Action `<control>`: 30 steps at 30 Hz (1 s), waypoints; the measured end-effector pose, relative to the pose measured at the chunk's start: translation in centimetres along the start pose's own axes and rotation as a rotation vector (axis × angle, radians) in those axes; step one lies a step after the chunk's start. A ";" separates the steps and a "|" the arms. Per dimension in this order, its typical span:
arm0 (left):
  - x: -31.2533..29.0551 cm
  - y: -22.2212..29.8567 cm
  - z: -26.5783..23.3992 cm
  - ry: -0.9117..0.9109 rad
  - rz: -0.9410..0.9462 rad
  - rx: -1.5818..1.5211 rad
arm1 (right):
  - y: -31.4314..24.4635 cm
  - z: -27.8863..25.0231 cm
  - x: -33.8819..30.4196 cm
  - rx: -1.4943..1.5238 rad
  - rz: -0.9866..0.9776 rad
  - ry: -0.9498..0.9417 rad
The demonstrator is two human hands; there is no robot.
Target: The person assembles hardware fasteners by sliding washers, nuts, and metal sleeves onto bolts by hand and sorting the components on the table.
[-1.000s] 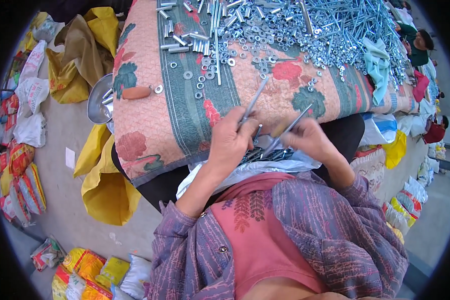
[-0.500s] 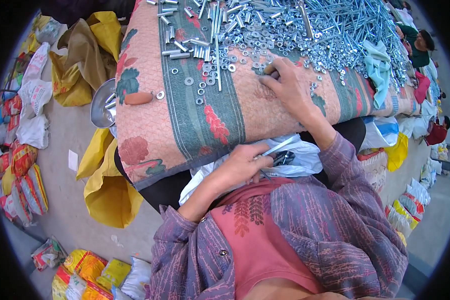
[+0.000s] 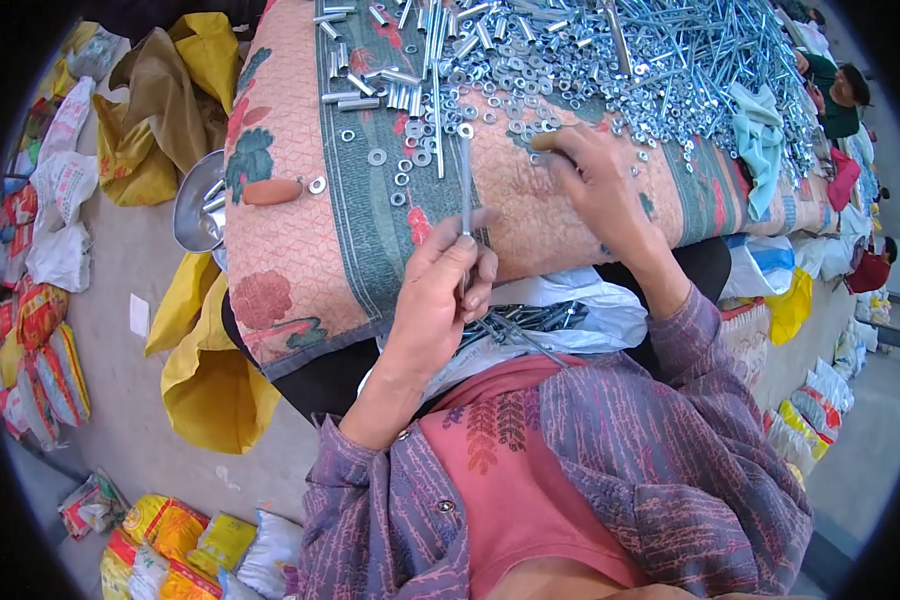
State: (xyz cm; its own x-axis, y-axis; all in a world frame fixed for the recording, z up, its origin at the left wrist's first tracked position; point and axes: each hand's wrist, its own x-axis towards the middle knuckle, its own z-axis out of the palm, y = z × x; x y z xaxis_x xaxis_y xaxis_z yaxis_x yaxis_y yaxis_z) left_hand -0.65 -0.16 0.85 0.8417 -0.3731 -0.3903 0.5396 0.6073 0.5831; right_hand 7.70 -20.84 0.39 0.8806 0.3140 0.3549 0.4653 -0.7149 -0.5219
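My left hand (image 3: 432, 292) is closed around a thin metal rod (image 3: 466, 190), which stands up from the fingers over the cloth's near edge. The rod's far tip appears by a small ring; whether they touch I cannot tell. My right hand (image 3: 610, 185) hovers at the near edge of the washers (image 3: 530, 90), its fingers bent and the thumb apart. One fingertip has a brownish cover. Nothing shows between those fingers. On my lap, a white plastic bag (image 3: 610, 310) holds several bolt-like metal rods (image 3: 550, 318).
A floral cloth (image 3: 300, 240) covers the work surface. Metal sleeves (image 3: 400, 95), long rods (image 3: 710, 50) and a teal rag (image 3: 758, 140) lie on it. At left are a metal bowl (image 3: 195, 215) and yellow sacks (image 3: 210, 390). Another person (image 3: 840, 95) sits far right.
My left hand has risen from the bag onto the cloth's near edge, bringing the rod upright. My right hand has shifted slightly right, its fingers spreading a little.
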 end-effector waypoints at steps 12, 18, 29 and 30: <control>0.5 -1.5 -0.5 0.071 0.247 0.513 | -1.3 0.5 1.0 -0.379 -0.058 -0.235; 0.8 -2.0 -0.6 0.060 0.301 0.577 | -1.2 -1.7 0.7 0.588 0.452 -0.306; 0.6 -1.1 -0.6 0.047 0.239 0.575 | -2.5 -1.1 -1.9 1.136 0.531 -0.046; 0.5 -1.0 -0.5 0.041 0.212 0.571 | -2.8 -1.0 -2.2 1.096 0.473 0.020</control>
State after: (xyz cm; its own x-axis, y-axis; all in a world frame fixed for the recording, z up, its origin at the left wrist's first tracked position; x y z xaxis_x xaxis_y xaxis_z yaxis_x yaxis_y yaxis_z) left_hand -0.79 -0.58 -0.25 0.9365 -0.2513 -0.2445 0.2951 0.1887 0.9366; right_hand 4.40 -20.10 1.83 0.9882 0.1465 -0.0438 -0.0673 0.1596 -0.9849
